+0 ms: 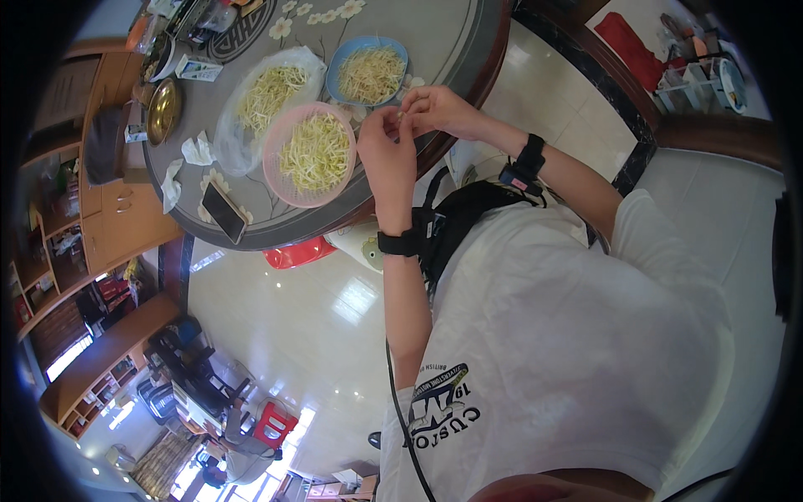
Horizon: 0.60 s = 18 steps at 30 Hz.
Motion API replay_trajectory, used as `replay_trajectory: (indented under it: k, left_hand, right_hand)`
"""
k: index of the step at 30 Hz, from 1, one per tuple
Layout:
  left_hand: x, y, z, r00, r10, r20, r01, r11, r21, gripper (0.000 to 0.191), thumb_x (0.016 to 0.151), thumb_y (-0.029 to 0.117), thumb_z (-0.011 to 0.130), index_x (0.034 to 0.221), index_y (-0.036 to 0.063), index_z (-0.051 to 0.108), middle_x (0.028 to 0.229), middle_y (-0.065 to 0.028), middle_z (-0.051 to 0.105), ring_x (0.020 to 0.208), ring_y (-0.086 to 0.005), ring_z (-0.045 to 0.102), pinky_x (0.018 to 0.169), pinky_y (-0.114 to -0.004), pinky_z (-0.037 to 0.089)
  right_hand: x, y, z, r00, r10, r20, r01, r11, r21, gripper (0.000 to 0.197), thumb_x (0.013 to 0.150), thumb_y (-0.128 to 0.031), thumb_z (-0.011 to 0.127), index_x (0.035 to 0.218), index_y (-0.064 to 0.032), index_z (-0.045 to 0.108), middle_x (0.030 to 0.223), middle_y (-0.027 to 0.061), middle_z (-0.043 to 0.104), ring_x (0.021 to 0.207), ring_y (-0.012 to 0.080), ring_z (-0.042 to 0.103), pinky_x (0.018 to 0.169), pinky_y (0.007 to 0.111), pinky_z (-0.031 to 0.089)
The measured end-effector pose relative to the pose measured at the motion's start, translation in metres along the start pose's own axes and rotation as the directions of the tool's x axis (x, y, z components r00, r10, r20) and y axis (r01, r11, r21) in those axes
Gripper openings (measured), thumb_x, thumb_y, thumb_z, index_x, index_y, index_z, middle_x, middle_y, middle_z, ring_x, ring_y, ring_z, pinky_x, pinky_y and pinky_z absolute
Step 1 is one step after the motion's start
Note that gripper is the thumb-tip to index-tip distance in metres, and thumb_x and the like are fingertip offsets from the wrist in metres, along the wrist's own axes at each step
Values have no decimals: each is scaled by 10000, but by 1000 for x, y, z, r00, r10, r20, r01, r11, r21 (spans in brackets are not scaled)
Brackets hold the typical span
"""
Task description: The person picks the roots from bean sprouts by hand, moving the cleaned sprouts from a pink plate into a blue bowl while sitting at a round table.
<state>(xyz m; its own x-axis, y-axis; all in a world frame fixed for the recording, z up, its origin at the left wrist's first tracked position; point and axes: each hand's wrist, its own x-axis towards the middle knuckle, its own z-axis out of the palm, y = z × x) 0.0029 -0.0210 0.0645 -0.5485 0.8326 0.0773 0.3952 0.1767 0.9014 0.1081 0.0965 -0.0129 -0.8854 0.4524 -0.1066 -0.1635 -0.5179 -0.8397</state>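
Observation:
My left hand [386, 147] is beside the pink basket's right side, thumb and fingers pinched on a small yellowish bit that looks like a bean sprout [400, 117]. My right hand [442, 113] meets it there, its fingertips closed at the same bit; the fingers hide most of it. The pink perforated plastic basket [276, 179] holds pale bean sprouts [315, 152]. Behind it, more sprouts [273, 94] lie on a clear plastic bag [233, 147]. A blue plastic tray [332, 69], just beyond my hands, holds thin, browner strands [371, 74].
On the round table [276, 229] are a smartphone [224, 212], crumpled tissues [198, 149], a brass-coloured bowl [163, 113] and a small carton [199, 68]. A red stool [300, 253] stands under the edge. Another person [244, 455] sits far off at the lower left.

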Motion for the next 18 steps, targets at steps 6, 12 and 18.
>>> replay_trajectory:
  k: [6,12,18]
  left_hand:
    - [-5,0,-13,986,166,6,-166,984,63,178,812,-54,628,982,-19,666,884,-162,637,760,-279,643,712,-346,526]
    - [-7,11,-32,979,199,-31,-192,968,163,144,802,-44,642,931,-3,692,834,-156,654,716,-296,639,665,-357,501]
    - [0,12,-77,923,214,-321,-105,940,324,155,805,78,712,951,28,702,862,-104,704,885,-293,628,844,-399,465]
  right_hand:
    - [-2,-5,8,1000,0,-5,-1,998,-66,188,935,-89,631,1064,7,534,971,98,685,902,164,684,864,311,564]
    - [3,-4,5,999,6,42,-3,998,-67,149,949,-85,613,1053,3,552,963,83,689,889,164,687,852,300,565]
    - [6,-8,3,998,64,28,-65,997,30,159,947,-103,620,1046,6,561,916,86,664,850,180,676,819,313,575]
